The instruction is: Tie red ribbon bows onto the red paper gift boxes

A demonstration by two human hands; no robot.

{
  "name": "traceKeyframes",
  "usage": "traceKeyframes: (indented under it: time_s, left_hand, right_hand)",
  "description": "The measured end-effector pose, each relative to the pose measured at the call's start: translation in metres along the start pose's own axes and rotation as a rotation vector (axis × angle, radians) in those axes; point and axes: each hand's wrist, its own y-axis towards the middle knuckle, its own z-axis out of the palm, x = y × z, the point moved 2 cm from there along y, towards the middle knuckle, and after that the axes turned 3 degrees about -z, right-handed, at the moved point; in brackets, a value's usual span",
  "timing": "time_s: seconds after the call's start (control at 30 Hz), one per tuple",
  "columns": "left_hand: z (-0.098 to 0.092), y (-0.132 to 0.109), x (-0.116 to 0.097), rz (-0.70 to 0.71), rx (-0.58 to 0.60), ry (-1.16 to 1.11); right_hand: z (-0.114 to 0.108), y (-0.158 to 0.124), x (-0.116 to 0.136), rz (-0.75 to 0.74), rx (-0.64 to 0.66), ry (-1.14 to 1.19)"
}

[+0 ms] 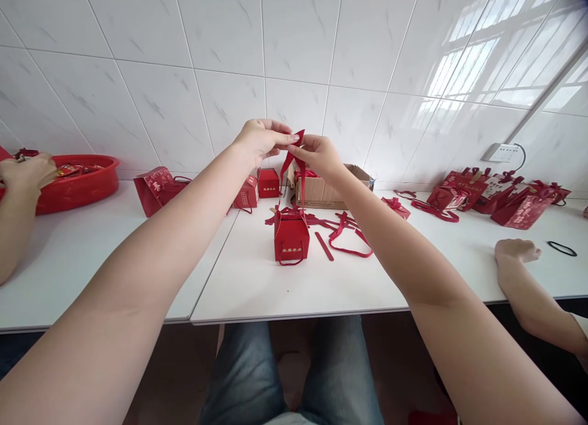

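Both hands are raised above a small red gift box (292, 236) that stands on the white table. A red ribbon (302, 179) runs up from the top of the box to my fingers. My left hand (263, 141) pinches the ribbon between thumb and fingers. From the other side my right hand (318, 155) pinches it close by, the two sets of fingertips almost touching. A pointed ribbon end sticks up between them. The box has gold lettering and a red cord handle hanging at its front.
Behind the box are loose red ribbons (351, 241), a cardboard carton (321, 192) and more red boxes (268, 183). A red basin (78, 195) with a co-worker's hand (27, 171) is at left. Another person's fist (517, 251) rests at right, near several finished-looking boxes (523, 206).
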Motion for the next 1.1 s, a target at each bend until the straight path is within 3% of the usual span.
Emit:
traceKeyframes:
  time_s: [0.1, 0.2, 0.37, 0.5, 0.6, 0.77, 0.83, 0.93, 1.0, 1.1]
  left_hand:
    - [-0.002, 0.003, 0.004, 0.007, 0.016, -0.081]
    - [-0.003, -0.001, 0.008, 0.128, 0.020, -0.071]
    - [-0.001, -0.030, 0.019, 0.458, 0.071, 0.273]
    - [0.002, -0.049, 0.037, 0.544, 0.219, 0.555]
    - [-0.001, -0.047, 0.048, 0.440, 0.256, 0.514]
    - [-0.010, -0.019, 0.046, 0.219, -0.039, 0.030]
    - [-0.005, -0.007, 0.046, 0.004, 0.024, -0.024]
    - [0.007, -0.001, 0.046, -0.283, 0.283, -0.039]
    - [0.014, -0.002, 0.045, -0.301, 0.385, -0.121]
    - [0.019, -0.007, 0.043, -0.232, 0.377, -0.241]
  right_hand:
    - [-0.001, -0.001, -0.002, 0.116, 0.036, 0.187]
    - [-0.003, -0.001, -0.005, 0.219, 0.067, 0.336]
    - [-0.008, 0.000, -0.018, 0.375, 0.146, 0.529]
    - [-0.014, 0.002, -0.018, 0.377, 0.245, 0.431]
    - [-0.017, 0.003, -0.003, 0.294, 0.295, 0.221]
    - [-0.017, 0.003, 0.033, 0.010, 0.263, -0.496]
    - [-0.013, 0.001, 0.040, -0.135, 0.270, -0.698]
    - [-0.008, -0.003, 0.036, -0.285, 0.244, -0.761]
    - [-0.007, -0.007, 0.028, -0.329, 0.218, -0.716]
    - [-0.008, -0.012, 0.015, -0.391, 0.189, -0.648]
